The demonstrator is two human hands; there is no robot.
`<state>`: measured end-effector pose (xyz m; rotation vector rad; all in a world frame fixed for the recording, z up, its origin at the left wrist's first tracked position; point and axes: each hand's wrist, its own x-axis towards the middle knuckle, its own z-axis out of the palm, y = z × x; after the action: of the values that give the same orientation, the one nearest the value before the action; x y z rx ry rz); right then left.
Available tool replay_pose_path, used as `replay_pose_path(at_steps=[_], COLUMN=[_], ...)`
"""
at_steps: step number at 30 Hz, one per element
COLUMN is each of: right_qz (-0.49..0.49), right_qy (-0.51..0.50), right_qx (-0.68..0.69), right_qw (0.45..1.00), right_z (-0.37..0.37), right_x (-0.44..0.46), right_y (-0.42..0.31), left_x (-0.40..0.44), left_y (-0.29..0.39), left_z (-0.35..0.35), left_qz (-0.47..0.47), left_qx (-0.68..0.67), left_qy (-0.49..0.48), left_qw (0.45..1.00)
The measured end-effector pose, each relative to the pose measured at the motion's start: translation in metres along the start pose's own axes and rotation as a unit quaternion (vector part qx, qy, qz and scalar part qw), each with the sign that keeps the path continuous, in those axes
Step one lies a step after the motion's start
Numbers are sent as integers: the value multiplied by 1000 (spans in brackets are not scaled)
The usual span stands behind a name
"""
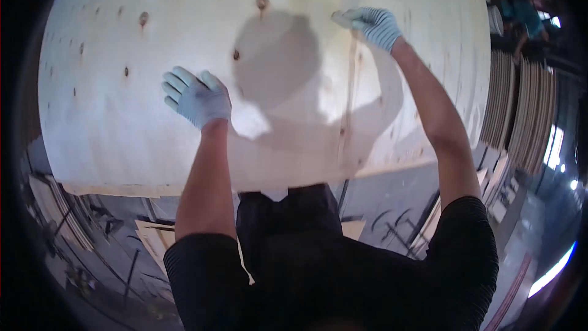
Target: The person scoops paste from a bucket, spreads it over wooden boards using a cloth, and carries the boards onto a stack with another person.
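Note:
A large pale wood sheet (184,37) with dark knots spreads before me, and the shadow of my head and arms falls across it. My left hand (197,97), in a light striped glove, lies flat on the sheet left of the shadow, fingers spread. Farther out to the right, my right hand (375,26), gloved alike, is closed on a small flat pale piece (342,20) whose end sticks out to the left. That piece is over a long seam (350,92) running through the sheet. What the piece is cannot be made out.
Tall stacks of sheets (520,107) stand at the right. Part of another person (525,15) shows at the upper right. Below the sheet's near edge are wood pieces (153,236) and racks on the floor, with more boards (58,211) at the lower left.

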<state>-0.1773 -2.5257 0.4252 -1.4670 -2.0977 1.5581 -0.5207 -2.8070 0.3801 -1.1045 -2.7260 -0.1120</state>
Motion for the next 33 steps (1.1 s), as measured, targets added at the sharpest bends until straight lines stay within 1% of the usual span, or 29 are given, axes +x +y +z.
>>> replay_pose_path(at_steps=[1,2,3,4,5,6,7,8,9,10,11,12,14,17,18,19,20,22,23,24,25,26,28,30,31,32,33], right_qz=[54,-132,-185,32,248,268,173,138,89,38,60,82,141,-30,-40,-51,-67,49,103,83,64,50,63,97,114,92,70], right_qy=[17,27,50,-8,58,149,122,151,182,212,258,278,304,212,210,208,197,218,235,262,288,312,335,318,304,319,335], right_qx=[-101,-113,-126,144,403,402,407,298,182,64,141,73,-62,-106,20,144,263,234,220,244,265,282,286,206,166,119,70], right_qw=[993,984,973,989,879,863,888,932,962,974,954,954,940,971,977,966,942,946,941,930,918,906,895,920,931,936,937], right_z=[27,54,85,115,145,184,210,226,230,230,215,200,181,217,239,266,285,310,316,312,292,278,268,276,287,311,340], right_x=[-54,-100,-150,-194,-238,-276,-310,-333,-344,-352,-342,-319,-281,-317,-334,-355,-369,-379,-370,-356,-335,-316,-263,-251,-242,-246,-261], right_y=[-12,17,33,27,22,1,36,39,38,35,2,8,33,44,47,53,55,55,39,26,-16,-38,16,-21,-39,-42,-41], left_x=[-2,-2,-4,-8,-11,-13,-19,-23,-17,-20,-27,-26,-27,-30,-30,-29,-30,-39,-31,-23,-25,-26,-28,-21,-22,-22,-20], left_y=[0,0,-1,-2,-4,-10,-25,-47,-61,-86,-125,-157,-205,-235,-235,-228,-227,-238,-235,-238,-234,-233,-236,-231,-235,-239,-243], left_z=[-5,-10,-10,-4,4,7,1,-11,-20,-12,5,14,10,5,6,2,-5,10,9,10,3,0,-4,-11,0,6,3], left_qz=[-1,-6,-11,-12,-14,-16,58,128,197,229,262,293,202,149,147,146,136,148,160,155,149,142,126,116,133,121,121], left_qx=[-8,-18,-29,-29,-30,-30,-57,-77,-104,-108,-109,-108,-103,-52,-44,-37,-29,-8,-1,-2,-6,-11,-45,-54,-16,-24,-21], left_qy=[-7,-9,-9,1,15,28,-8,-49,-79,-32,17,69,68,46,31,18,7,68,105,85,61,32,-6,-30,37,20,-20], left_qw=[1000,1000,999,999,999,999,997,987,972,967,959,947,972,986,988,988,990,987,982,984,987,989,991,991,990,992,992])
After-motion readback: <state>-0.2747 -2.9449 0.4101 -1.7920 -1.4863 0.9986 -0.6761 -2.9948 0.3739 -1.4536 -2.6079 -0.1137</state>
